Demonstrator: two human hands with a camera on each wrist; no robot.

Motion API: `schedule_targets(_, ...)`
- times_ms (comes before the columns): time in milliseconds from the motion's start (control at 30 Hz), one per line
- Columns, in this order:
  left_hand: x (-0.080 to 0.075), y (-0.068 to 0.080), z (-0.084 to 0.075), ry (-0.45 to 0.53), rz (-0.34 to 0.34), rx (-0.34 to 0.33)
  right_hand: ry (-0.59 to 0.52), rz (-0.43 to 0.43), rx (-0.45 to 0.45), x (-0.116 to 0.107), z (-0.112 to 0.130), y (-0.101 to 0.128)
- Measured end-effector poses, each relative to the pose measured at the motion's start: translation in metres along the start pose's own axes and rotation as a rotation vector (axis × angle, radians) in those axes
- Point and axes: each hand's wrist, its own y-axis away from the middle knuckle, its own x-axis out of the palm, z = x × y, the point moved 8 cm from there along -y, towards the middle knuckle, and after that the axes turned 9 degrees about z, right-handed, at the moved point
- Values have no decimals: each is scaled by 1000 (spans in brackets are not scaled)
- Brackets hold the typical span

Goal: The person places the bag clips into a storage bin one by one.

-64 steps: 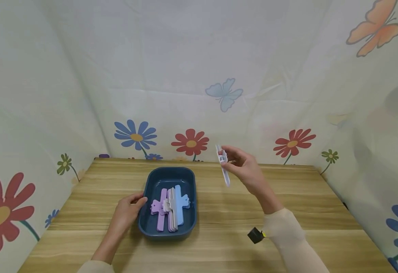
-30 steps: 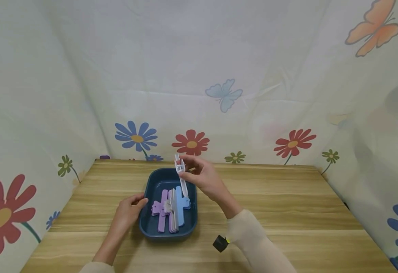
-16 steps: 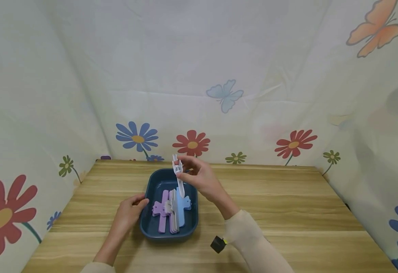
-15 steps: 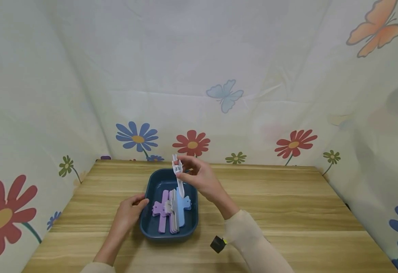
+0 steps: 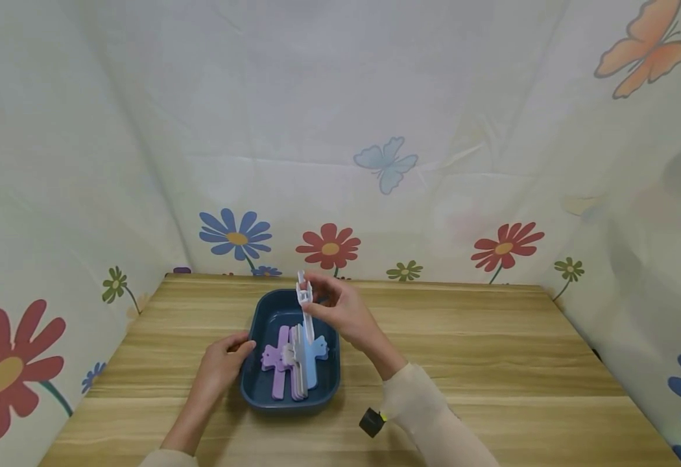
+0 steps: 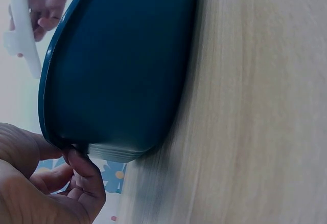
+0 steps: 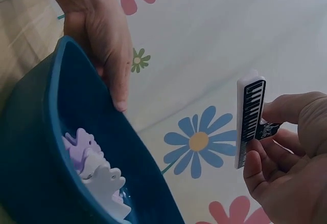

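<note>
A: Cloth walls printed with flowers and butterflies close in a wooden table [image 5: 492, 350], and a dark blue tray [image 5: 270, 305] sits near its middle.

B: What's in the tray?

A: Flat clips [image 5: 294, 357] in purple, grey-white and light blue, lying side by side with their long sides running front to back. As I judge it, those are placed, and one more is on the way in.

B: Which one?

A: A white clip [image 5: 305, 311] with a piano-key print, plain in the right wrist view [image 7: 250, 121]. The right hand [image 5: 340, 311] pinches it by its tab between thumb and fingertips, holding it nearly upright over the tray, its lower end just above the light blue clip. It has not been laid down or let go.

B: And the other hand?

A: The left hand [image 5: 224, 360] rests at the tray's left rim, its thumb curled over the edge and its fingers tucked against the outer wall [image 6: 76, 168], gripping it. The right forearm reaches in from the near right, wrist bent so the clip points downward.
</note>
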Motion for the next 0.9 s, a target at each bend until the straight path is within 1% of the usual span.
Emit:
schedule_targets(367, 1, -1, 1, 5, 3, -4, 52, 19, 26, 8, -25, 5)
schedule_targets(467, 1, -1, 0, 11, 2, 2, 67, 26, 54, 11, -32, 7)
schedule_targets(600, 1, 0, 1, 14, 7, -8, 91, 34, 94, 15, -41, 10)
schedule_targets(900, 1, 0, 1, 14, 8, -20, 167, 58, 99, 19, -52, 14)
